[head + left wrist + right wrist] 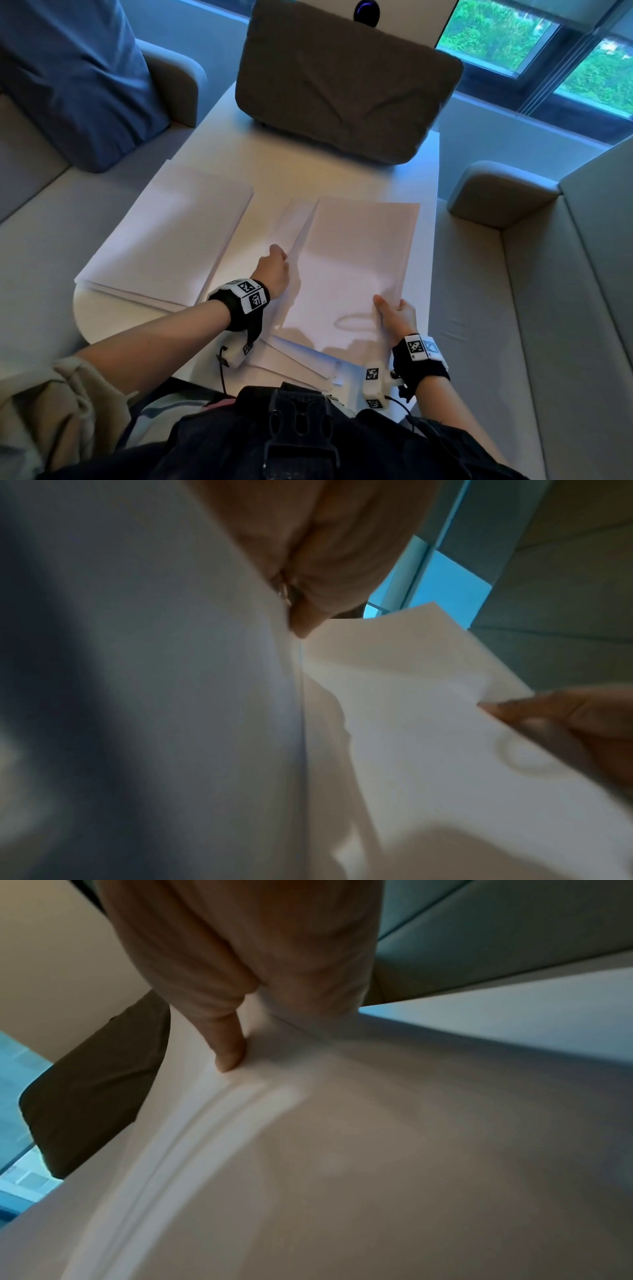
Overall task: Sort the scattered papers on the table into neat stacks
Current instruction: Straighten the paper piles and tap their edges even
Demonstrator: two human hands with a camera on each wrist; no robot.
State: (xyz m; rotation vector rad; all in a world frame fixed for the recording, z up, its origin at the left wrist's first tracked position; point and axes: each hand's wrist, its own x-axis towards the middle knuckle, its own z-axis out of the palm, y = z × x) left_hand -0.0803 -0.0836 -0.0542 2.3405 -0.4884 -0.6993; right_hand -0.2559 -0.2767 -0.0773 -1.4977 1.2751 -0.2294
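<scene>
A white table point(342, 178) carries white papers. A squared stack point(171, 236) lies on its left half. On the right half I hold a bundle of sheets point(356, 260) lifted off the table. My left hand point(274, 267) grips its left edge, thumb on top. My right hand point(394, 311) pinches its near right corner, thumb on the top sheet. In the left wrist view the left hand point(308, 607) meets the sheets point(428, 723); in the right wrist view the right hand point(236, 1053) presses its thumb into the bending sheets point(377, 1150). More loose sheets point(291, 359) lie fanned underneath near the front edge.
A dark grey cushion point(346, 82) stands at the table's far end, with a black camera point(366, 12) above it. Grey sofa seats flank the table; a blue cushion point(68, 75) lies on the left one. A window is at the far right.
</scene>
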